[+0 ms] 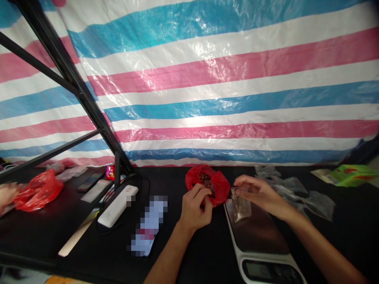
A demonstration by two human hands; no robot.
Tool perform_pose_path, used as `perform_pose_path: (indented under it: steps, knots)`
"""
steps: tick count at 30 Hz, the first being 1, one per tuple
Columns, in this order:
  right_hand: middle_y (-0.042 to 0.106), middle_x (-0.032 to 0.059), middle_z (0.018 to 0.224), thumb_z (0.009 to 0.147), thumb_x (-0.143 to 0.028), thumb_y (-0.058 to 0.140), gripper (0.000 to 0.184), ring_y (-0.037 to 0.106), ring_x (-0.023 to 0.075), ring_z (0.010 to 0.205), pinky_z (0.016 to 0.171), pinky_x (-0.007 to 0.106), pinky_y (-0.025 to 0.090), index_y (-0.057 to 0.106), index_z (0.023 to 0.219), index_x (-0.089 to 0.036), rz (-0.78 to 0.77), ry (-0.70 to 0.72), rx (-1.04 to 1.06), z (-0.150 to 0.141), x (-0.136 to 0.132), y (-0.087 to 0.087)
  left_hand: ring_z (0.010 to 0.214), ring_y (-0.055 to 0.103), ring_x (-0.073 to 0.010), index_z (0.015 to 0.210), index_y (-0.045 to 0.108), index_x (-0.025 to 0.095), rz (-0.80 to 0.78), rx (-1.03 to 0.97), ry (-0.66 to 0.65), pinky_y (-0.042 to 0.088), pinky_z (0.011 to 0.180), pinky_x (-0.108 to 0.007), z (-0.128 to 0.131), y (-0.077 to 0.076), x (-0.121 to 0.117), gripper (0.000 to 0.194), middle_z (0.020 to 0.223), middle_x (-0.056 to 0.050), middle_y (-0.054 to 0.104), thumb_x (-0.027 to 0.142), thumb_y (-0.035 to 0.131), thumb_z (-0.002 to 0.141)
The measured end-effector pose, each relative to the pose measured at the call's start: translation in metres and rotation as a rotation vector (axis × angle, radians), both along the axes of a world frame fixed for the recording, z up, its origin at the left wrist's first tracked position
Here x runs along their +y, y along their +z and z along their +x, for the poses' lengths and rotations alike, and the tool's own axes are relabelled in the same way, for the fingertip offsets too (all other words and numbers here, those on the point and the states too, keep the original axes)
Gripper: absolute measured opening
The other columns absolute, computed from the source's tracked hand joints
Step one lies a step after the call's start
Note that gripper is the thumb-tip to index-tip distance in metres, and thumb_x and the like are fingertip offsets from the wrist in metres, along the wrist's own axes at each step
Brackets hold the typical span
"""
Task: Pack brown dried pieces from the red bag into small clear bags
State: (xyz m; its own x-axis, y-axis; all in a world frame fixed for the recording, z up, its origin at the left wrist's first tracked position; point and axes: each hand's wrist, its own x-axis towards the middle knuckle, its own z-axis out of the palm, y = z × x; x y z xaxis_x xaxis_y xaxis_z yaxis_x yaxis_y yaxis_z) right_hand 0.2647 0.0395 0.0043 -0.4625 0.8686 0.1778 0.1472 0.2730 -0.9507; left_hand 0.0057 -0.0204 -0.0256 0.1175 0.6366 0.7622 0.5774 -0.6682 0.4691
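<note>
Pouch of clear plastic (242, 211), brown matter inside, hangs from the right hand (258, 192), which pinches its top over the scale (266, 234). The left hand (194, 208) bends its fingers into the open red bag (221, 184) of brown bits; whether they grip any, I cannot tell. Farther left lie 1 pixelated object (150, 225) and 1 white oblong device (117, 208).
</note>
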Motion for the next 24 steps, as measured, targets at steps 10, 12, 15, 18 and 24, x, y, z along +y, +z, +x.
perform_pose_path:
  steps: [10,12,15,18,24]
  knots:
    - [0.072,0.0024,0.08,0.073,-0.054,0.091,0.041,0.069,0.0198,0.073,0.066,0.03,0.058,0.07,0.091,-0.023,0.038,-0.229,0.312,-0.021,-0.008,-0.001,0.106,0.065,-0.025,0.115,0.067,0.021,-0.247,-0.083,-0.219,0.051,0.098,-0.04,0.053,0.032,0.018,0.02,0.11,-0.009,0.072,0.03,0.066,0.097]
    - [0.072,0.0032,0.081,0.072,-0.057,0.091,0.044,0.07,0.0204,0.074,0.066,0.031,0.059,0.071,0.092,-0.023,0.069,-0.247,0.324,-0.024,-0.009,-0.001,0.103,0.065,-0.0229,0.111,0.069,0.02,-0.251,-0.226,-0.214,0.051,0.096,-0.037,0.058,0.025,0.02,0.016,0.107,-0.008,0.072,0.029,0.066,0.099]
    - [0.073,0.0033,0.082,0.073,-0.058,0.09,0.046,0.07,0.0204,0.076,0.067,0.031,0.059,0.071,0.097,-0.024,0.086,-0.249,0.323,-0.025,-0.012,-0.002,0.1,0.066,-0.0212,0.104,0.073,0.02,-0.261,-0.373,-0.2,0.051,0.094,-0.034,0.06,0.012,0.017,0.014,0.102,-0.007,0.073,0.028,0.062,0.101]
    - [0.075,0.0045,0.086,0.075,-0.059,0.088,0.046,0.071,0.0216,0.081,0.072,0.033,0.061,0.073,0.102,-0.025,0.081,-0.235,0.302,-0.026,-0.014,-0.003,0.097,0.068,-0.021,0.102,0.075,0.019,-0.311,-0.487,-0.181,0.052,0.09,-0.032,0.058,0.005,0.013,0.021,0.101,-0.007,0.075,0.031,0.059,0.103]
    - [0.077,0.0054,0.092,0.082,-0.052,0.084,0.036,0.073,0.0212,0.083,0.077,0.032,0.063,0.071,0.103,-0.025,0.104,-0.273,0.259,-0.033,-0.015,-0.013,0.097,0.072,-0.0223,0.105,0.078,0.017,-0.431,-0.599,-0.21,0.054,0.09,-0.032,0.054,0.003,0.013,0.036,0.104,-0.009,0.078,0.04,0.05,0.107]
